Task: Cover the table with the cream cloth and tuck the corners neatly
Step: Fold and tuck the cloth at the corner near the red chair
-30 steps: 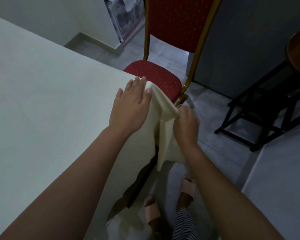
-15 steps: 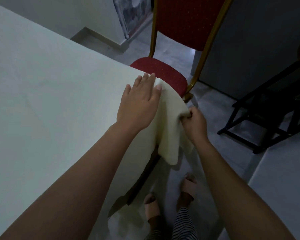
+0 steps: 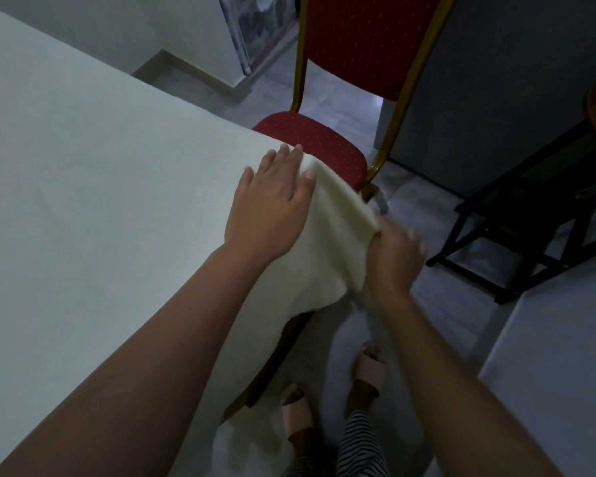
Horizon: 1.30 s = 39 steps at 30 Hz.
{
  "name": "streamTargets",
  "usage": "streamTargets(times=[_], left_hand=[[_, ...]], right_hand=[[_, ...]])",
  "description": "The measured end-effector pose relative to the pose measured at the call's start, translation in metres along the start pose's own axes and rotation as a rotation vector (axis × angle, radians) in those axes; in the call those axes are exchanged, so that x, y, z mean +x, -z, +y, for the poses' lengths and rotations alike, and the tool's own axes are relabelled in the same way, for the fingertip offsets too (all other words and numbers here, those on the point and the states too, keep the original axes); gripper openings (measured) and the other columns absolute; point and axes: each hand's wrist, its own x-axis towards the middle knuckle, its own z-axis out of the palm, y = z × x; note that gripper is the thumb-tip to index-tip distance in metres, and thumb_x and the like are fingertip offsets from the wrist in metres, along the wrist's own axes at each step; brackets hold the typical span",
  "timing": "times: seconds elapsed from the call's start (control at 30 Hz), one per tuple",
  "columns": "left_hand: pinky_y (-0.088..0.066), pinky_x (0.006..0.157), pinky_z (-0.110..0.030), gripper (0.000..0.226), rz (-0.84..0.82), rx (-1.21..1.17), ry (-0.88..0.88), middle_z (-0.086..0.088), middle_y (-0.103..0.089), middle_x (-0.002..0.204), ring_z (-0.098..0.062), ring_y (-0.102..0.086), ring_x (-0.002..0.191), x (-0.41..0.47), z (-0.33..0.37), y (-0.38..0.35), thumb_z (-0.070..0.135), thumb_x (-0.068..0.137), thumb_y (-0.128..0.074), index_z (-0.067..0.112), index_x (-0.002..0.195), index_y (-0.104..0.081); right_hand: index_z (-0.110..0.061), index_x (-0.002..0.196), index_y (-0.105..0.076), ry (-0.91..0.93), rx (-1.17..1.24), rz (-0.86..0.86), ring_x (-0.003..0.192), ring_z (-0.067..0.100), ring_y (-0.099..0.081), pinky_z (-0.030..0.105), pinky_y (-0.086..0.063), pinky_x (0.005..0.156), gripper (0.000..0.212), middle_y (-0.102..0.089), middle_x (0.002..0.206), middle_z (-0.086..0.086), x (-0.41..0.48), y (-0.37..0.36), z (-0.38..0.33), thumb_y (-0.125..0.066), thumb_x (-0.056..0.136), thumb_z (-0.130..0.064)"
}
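My right hand (image 3: 394, 259) has pulled the cream cloth (image 3: 341, 235) corner out and up into a taut flap at centre frame, so the tuck fold is forming. It is closed on the cloth edge (blurred, fingers unclear). My left hand (image 3: 272, 208), open and flat, pins cloth on the table corner (image 3: 291, 333). Underside hidden.
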Motion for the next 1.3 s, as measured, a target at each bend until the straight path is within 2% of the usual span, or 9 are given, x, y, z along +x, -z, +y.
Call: streamTargets(times=[0.17,0.3,0.47,0.63,0.77,0.93,1.1,1.2,1.3], left_hand=[[-0.004,0.119,-0.036,0.051,0.016,0.016,-0.005,0.003,-0.02,0.159,-0.012,-0.01,0.147,0.001,0.002,-0.001,0.042,0.102,-0.022,0.025,0.151,-0.022],[-0.004,0.119,-0.036,0.051,0.021,0.014,-0.003,0.003,-0.02,0.159,-0.011,-0.01,0.147,-0.001,0.002,-0.001,0.042,0.102,-0.023,0.026,0.151,-0.022],[-0.004,0.119,-0.035,0.052,0.014,0.02,0.002,0.004,-0.02,0.159,-0.011,-0.01,0.147,0.0,0.002,-0.001,0.044,0.101,-0.022,0.027,0.151,-0.022],[-0.004,0.119,-0.035,0.052,0.012,0.023,0.002,0.005,-0.019,0.159,-0.01,-0.009,0.147,0.0,0.002,-0.001,0.043,0.102,-0.023,0.027,0.151,-0.021],[-0.005,0.12,-0.036,0.052,0.019,0.032,-0.008,0.005,-0.02,0.159,-0.01,-0.01,0.147,0.0,0.002,-0.001,0.043,0.102,-0.023,0.027,0.151,-0.021],[-0.005,0.119,-0.036,0.052,0.021,0.02,-0.003,0.005,-0.021,0.159,-0.01,-0.011,0.147,0.0,0.001,-0.001,0.044,0.101,-0.023,0.027,0.151,-0.022],[-0.005,0.119,-0.036,0.052,0.019,0.029,-0.011,0.004,-0.021,0.159,-0.012,-0.011,0.147,-0.001,0.002,0.0,0.043,0.102,-0.023,0.026,0.151,-0.021],[-0.006,0.119,-0.037,0.051,0.026,0.033,-0.013,0.003,-0.021,0.158,-0.012,-0.012,0.147,-0.001,0.002,-0.001,0.042,0.102,-0.023,0.026,0.15,-0.022],[-0.006,0.119,-0.037,0.052,0.026,0.032,-0.014,0.003,-0.021,0.158,-0.012,-0.012,0.147,0.0,0.001,-0.002,0.043,0.102,-0.023,0.026,0.15,-0.022]], right_hand=[[-0.021,0.106,-0.065,0.114,-0.011,-0.172,0.09,0.021,-0.06,0.039,-0.042,0.08,0.019,-0.068,0.098,0.0,-0.089,-0.026,-0.004,-0.06,0.088,-0.023],[-0.021,0.106,-0.061,-0.062,0.102,-0.134,0.099,0.022,-0.057,0.038,-0.038,0.082,0.025,-0.064,0.106,0.001,-0.07,-0.031,-0.015,-0.064,0.084,-0.032],[-0.023,0.112,-0.053,-0.033,0.185,-0.081,0.104,0.014,-0.053,0.035,-0.036,0.087,0.041,-0.059,0.113,-0.005,-0.038,-0.024,-0.037,-0.06,0.083,-0.052],[-0.025,0.092,-0.053,-0.048,0.215,-0.098,0.088,0.014,-0.055,0.031,-0.031,0.083,0.007,-0.058,0.088,-0.008,-0.03,-0.018,-0.024,-0.05,0.092,-0.031],[-0.026,0.086,-0.043,-0.11,0.204,-0.085,0.077,0.016,-0.053,0.032,-0.033,0.083,0.007,-0.056,0.079,-0.004,-0.003,0.003,-0.007,-0.047,0.091,-0.021],[-0.027,0.089,-0.047,0.017,0.211,-0.475,0.071,0.009,-0.052,0.028,-0.041,0.056,0.016,-0.051,0.078,-0.01,0.032,0.027,0.009,-0.047,0.088,-0.011],[-0.022,0.083,-0.059,0.036,-0.037,-0.881,0.069,0.014,-0.056,0.026,-0.044,0.057,0.006,-0.06,0.082,0.001,-0.013,0.009,0.033,-0.056,0.089,-0.024],[-0.016,0.113,-0.061,0.096,-0.022,-0.968,0.092,0.022,-0.059,0.032,-0.048,0.077,0.031,-0.064,0.103,0.005,-0.036,0.0,0.042,-0.059,0.087,-0.033],[-0.014,0.109,-0.055,0.012,0.026,-0.802,0.084,0.024,-0.057,0.03,-0.042,0.065,0.019,-0.062,0.1,0.009,-0.026,0.011,0.056,-0.05,0.094,-0.024]])
